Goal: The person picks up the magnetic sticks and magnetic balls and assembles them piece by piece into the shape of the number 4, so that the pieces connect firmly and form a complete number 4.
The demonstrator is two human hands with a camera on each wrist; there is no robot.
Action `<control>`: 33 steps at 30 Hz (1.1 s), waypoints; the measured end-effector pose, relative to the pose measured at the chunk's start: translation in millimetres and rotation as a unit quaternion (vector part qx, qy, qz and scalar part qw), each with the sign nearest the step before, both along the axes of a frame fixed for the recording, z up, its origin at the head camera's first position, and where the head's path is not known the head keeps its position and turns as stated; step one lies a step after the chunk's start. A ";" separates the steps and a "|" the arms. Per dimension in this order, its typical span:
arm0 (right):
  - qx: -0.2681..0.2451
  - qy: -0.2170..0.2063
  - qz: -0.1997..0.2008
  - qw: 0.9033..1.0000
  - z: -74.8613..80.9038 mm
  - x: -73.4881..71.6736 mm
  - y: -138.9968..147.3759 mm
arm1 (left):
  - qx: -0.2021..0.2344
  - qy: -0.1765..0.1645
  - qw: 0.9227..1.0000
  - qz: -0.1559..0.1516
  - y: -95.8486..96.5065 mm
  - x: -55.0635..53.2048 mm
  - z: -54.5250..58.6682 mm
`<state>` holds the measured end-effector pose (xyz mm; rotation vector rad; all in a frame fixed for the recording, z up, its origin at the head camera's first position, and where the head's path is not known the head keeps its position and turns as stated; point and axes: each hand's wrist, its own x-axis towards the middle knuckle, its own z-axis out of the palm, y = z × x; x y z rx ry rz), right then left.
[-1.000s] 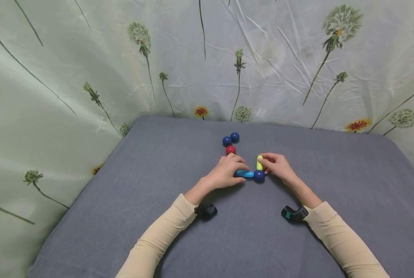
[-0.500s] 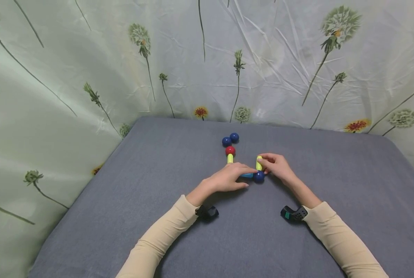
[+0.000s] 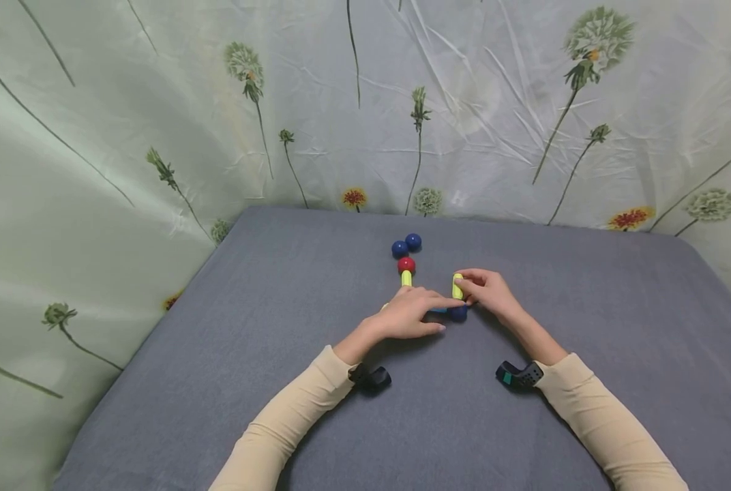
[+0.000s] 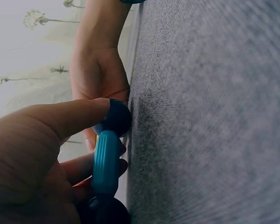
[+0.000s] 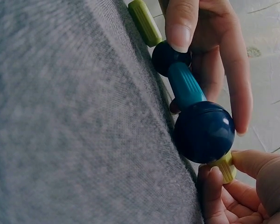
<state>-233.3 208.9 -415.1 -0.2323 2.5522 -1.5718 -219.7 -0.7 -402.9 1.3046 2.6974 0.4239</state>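
Because the right hand point(image 3: 487, 293) pinches the yellow rod point(image 3: 457, 286) between thumb and fingertips, one end of the rod stays free of the grip and sits at the first dark blue ball point(image 5: 205, 133), just on the person's side of those fingertips. So light a hold probably serves to aim the rod; whether it is fixed to the ball cannot be told.

While that hand holds, the left hand point(image 3: 408, 317) stretches out from the other side, its thumb and index finger well apart. Between them runs the blue rod point(image 5: 185, 84), with the first ball at one end and the second dark blue ball point(image 5: 165, 58) at the other, behind the thumb tip in the right wrist view. The index fingertip reaches over the first ball, likely to brace it; how firmly it presses does not show.

Beyond the left hand's knuckles a second yellow rod point(image 3: 406, 278) meets a red ball point(image 3: 406, 265), with two spare blue balls point(image 3: 406, 245) past it, outside the fingers' working space, perhaps so nothing crowds them.
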 end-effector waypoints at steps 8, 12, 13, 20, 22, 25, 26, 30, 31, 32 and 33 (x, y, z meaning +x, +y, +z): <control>-0.020 -0.011 0.002 1.000 1.5 -2.5 0.0 | 0.004 0.005 1.000 0.004 0.4 0.6 1.2; -0.038 -0.020 0.010 0.999 1.3 -3.8 2.4 | 0.008 0.009 1.000 0.008 1.1 0.8 1.5; -0.042 -0.022 0.013 0.999 0.8 -4.1 3.4 | 0.008 0.008 1.000 0.010 1.3 1.1 1.5; -0.061 -0.033 0.026 0.997 1.4 -2.0 7.8 | 0.003 0.008 1.000 0.016 2.5 1.9 -0.5; -0.062 -0.035 0.028 0.997 1.6 -2.1 8.0 | 0.003 0.011 1.000 0.016 2.4 1.8 -1.0; -0.063 -0.039 0.032 0.997 1.4 -2.5 8.7 | 0.003 0.015 1.000 0.017 2.3 2.0 -0.8; -0.064 -0.040 0.033 0.997 1.4 -2.7 8.9 | 0.002 0.015 1.000 0.018 2.3 2.1 -0.6; -0.069 -0.046 0.037 0.996 1.0 -3.2 10.5 | -0.001 0.016 1.000 0.020 2.0 3.2 0.3; -0.071 -0.047 0.037 0.996 1.1 -3.4 11.1 | -0.001 0.017 1.000 0.020 2.2 3.1 0.4; -0.072 -0.049 0.037 0.995 1.0 -3.7 11.9 | -0.001 0.020 1.000 0.020 2.4 3.0 0.2; -0.074 -0.051 0.036 0.995 1.1 -3.8 12.4 | -0.001 0.021 1.000 0.020 2.5 3.0 0.2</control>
